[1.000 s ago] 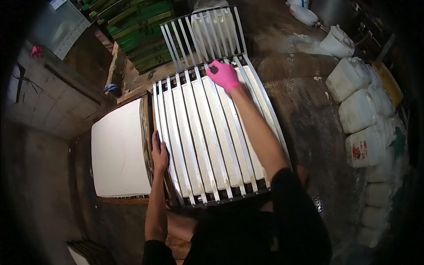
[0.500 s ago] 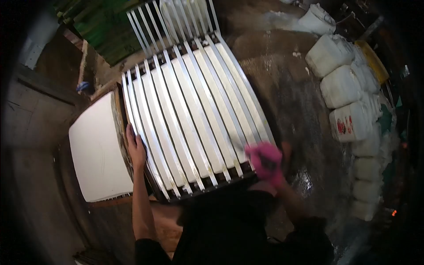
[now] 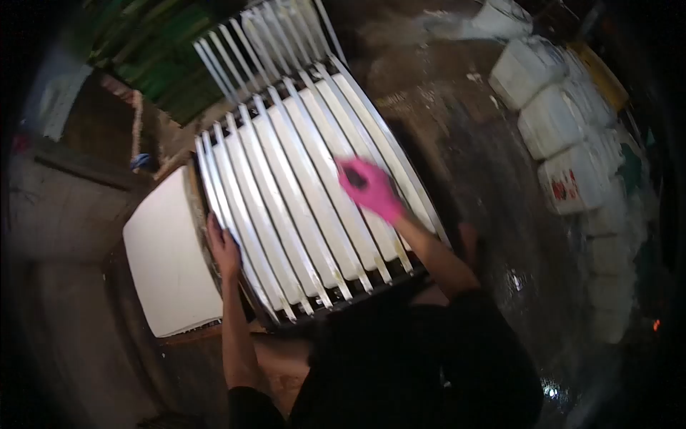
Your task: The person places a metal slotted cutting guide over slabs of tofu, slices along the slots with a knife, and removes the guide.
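A large white slab [image 3: 286, 139], smooth like tofu, lies in a dark-edged frame under several long parallel metal strips [image 3: 268, 161]. My left hand [image 3: 224, 247] is bare and rests on the left edge of this frame, fingers stretched along it and thumb apart. Over the strips, right of the middle, is my right hand [image 3: 371, 189] in a pink glove. Its fingers are curled, and a dark patch shows at the palm; what it holds, if anything, cannot be made out.
A second white slab [image 3: 171, 257] lies left of the frame. At the right stands a row of white plastic jugs [image 3: 568, 179] on the wet dark floor [image 3: 479, 179]. Green boards [image 3: 150, 61] are at the upper left, and a white bucket [image 3: 504, 18] is at the top right.
My right hand has moved up and left, from the near right corner of the frame to over the strips. My left hand stays on the edge. The view has shifted slightly.
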